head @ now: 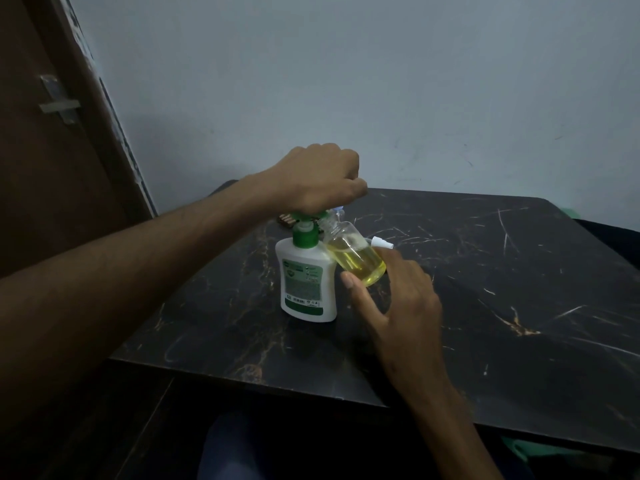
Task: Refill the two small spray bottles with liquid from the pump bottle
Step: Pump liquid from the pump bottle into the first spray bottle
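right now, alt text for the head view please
A left hand presses the green pump of a white pump bottle while the right hand tilts a small clear bottle, partly full of yellow liquid, under the spout. They are over a dark marble table.

The pump bottle [308, 278] is stood upright on the table [519, 289], left of centre, with the left hand [322, 178] set on top of its pump head. A small spray bottle [356, 258] is held tilted just right of it, neck touching the spout, by the right hand [398, 299]. A loose spray cap [381, 243] is seen just behind
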Tool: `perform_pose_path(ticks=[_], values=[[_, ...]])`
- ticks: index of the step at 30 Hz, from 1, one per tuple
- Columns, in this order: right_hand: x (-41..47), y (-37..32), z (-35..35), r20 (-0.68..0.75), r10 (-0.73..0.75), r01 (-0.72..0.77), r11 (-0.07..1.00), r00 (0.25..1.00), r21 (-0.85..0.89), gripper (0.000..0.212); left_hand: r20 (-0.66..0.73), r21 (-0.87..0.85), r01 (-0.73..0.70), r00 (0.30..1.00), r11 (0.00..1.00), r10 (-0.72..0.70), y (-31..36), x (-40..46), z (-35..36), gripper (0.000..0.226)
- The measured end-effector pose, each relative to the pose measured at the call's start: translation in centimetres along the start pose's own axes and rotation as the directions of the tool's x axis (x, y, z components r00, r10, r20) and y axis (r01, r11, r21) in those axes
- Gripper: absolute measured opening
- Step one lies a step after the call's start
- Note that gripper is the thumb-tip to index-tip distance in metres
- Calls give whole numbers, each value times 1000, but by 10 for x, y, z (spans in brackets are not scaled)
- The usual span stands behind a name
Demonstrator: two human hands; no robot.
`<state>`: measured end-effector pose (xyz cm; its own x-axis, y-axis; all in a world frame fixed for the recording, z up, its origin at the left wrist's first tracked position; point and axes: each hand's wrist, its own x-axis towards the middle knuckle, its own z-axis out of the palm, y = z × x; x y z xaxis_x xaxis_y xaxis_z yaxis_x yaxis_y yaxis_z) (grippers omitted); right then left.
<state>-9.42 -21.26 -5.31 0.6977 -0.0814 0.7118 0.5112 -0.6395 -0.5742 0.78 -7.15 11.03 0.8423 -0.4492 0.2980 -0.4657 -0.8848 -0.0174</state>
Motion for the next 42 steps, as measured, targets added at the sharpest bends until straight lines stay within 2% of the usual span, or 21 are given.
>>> perform_pose_path(ticks=[14, 28, 35, 42], values=[[1, -1, 2, -27, -25, 25, 1000, 999, -9, 41, 15, -29, -3, 1000, 1000, 3, -2, 2, 3, 44], [1, -1, 2, -28, -33, 33, 999, 999, -19, 39, 38, -44, 49, 998, 998, -47, -4, 0, 6, 36], [0, -1, 1, -14, -24, 24, 1000, 1000, -8, 39, 4, -29, 36, 999, 999, -36, -2, -1, 2, 42], [0, 1, 3, -6, -18, 18, 1000, 1000, -16, 39, 30, -40, 62, 998, 997, -61, -2, -3, 6, 43]])
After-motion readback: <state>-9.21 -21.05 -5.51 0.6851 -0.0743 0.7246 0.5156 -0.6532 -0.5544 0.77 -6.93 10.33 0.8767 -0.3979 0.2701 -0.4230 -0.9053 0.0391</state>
